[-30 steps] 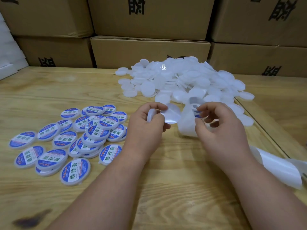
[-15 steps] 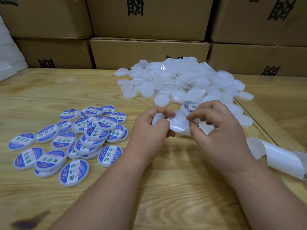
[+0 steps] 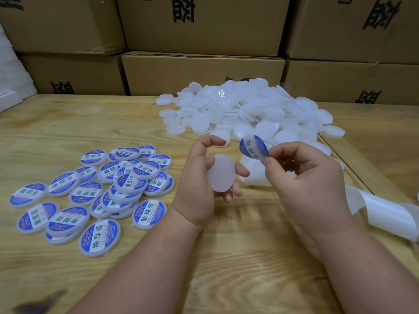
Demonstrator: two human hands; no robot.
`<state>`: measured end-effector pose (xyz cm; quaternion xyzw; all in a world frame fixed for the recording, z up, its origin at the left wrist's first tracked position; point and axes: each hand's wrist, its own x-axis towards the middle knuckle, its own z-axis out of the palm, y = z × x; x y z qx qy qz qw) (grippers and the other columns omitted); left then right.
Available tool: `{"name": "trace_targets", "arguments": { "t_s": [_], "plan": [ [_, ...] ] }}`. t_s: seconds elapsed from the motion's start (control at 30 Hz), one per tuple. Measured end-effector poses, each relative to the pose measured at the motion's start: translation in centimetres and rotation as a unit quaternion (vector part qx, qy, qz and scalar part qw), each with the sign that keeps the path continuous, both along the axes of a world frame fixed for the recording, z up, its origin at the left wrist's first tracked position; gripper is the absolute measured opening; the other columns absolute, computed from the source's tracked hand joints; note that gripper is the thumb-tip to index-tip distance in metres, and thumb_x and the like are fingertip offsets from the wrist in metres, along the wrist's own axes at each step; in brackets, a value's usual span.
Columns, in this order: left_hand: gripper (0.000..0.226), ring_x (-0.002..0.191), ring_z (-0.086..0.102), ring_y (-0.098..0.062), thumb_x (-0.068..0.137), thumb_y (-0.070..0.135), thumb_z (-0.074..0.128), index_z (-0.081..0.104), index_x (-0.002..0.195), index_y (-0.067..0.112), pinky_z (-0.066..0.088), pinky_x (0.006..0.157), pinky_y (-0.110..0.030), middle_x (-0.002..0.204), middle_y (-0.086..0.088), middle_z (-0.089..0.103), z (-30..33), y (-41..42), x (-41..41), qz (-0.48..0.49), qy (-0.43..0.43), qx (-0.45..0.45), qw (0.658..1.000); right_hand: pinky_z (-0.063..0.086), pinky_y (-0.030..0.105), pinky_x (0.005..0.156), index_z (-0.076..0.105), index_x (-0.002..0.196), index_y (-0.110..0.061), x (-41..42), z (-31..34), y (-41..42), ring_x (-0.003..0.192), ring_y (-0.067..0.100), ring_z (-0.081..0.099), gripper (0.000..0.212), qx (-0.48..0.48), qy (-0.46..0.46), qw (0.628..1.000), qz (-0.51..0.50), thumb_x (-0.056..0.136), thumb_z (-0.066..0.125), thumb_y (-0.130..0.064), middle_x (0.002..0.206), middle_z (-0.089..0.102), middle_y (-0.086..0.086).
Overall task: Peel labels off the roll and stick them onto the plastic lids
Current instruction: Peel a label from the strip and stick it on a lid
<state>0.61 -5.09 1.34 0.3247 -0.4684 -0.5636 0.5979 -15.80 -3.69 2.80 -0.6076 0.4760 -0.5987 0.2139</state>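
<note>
Labels are what I am handling: one blue-and-white label (image 3: 254, 147) is being pinched by its edge between the thumb and forefinger of my right hand (image 3: 310, 180), curling upward in the air, apart from the lid and a little above and to the right of it. My left hand (image 3: 204, 182) is cradling a blank lid (image 3: 221, 172), its fingers curling behind it and the thumb arching over its upper edge, so the plain round face is tilting toward me. Both forearms are reaching out over the wooden table (image 3: 238, 257).

Just beyond my right hand, the white backing strip (image 3: 256, 171) is bulging up from the table, and its loose tail is trailing off to my right, lying in curls near the table edge (image 3: 385, 214).

To my left, the labelled lids (image 3: 127, 177) are lying in a loose cluster, some overlapping or stacking on each other, others sitting flat and alone.

Farther out, past my hands, the heap of blank lids (image 3: 249, 109) is spreading across the table, with a few strays lying singly at its edges.

Behind everything, cardboard boxes (image 3: 204, 71) are standing stacked in two rows along the far side, black characters showing on their fronts.
</note>
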Motion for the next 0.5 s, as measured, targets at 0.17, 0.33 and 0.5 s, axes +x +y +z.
{"name": "trace_targets", "arguments": {
  "t_s": [0.17, 0.33, 0.5],
  "plan": [
    [0.025, 0.082, 0.072, -0.030, 0.106, 0.022, 0.032, 0.055, 0.115, 0.020, 0.048, 0.052, -0.028, 0.104, -0.009, 0.078, 0.33, -0.53, -0.19, 0.011, 0.074, 0.050, 0.996, 0.050, 0.015, 0.065, 0.073, 0.079, -0.025, -0.14, 0.41, -0.05, 0.069, 0.006, 0.064, 0.018, 0.032, -0.099, 0.994, 0.039, 0.086, 0.078, -0.008, 0.075, 0.073, -0.009],
    [0.032, 0.090, 0.074, -0.028, 0.109, 0.020, 0.033, 0.064, 0.119, 0.016, 0.059, 0.064, -0.032, 0.116, -0.015, 0.072, 0.66, -0.70, -0.19, -0.012, 0.160, 0.129, 0.979, 0.049, 0.014, 0.060, 0.055, 0.104, -0.027, 0.16, 0.92, 0.31, 0.062, 0.004, 0.061, 0.036, 0.081, -0.150, 0.981, 0.097, 0.087, 0.076, -0.003, 0.076, 0.076, -0.003],
    [0.031, 0.100, 0.072, -0.033, 0.106, 0.022, 0.038, 0.061, 0.121, 0.009, 0.061, 0.081, -0.043, 0.118, -0.022, 0.072, 0.74, -0.40, -0.37, -0.058, 0.169, 0.144, 0.973, 0.044, 0.015, 0.054, 0.051, 0.109, -0.023, 0.59, 0.79, 0.45, 0.051, 0.006, 0.050, 0.037, 0.144, -0.124, 0.971, 0.143, 0.088, 0.074, -0.002, 0.071, 0.074, -0.002]
  ]
}}
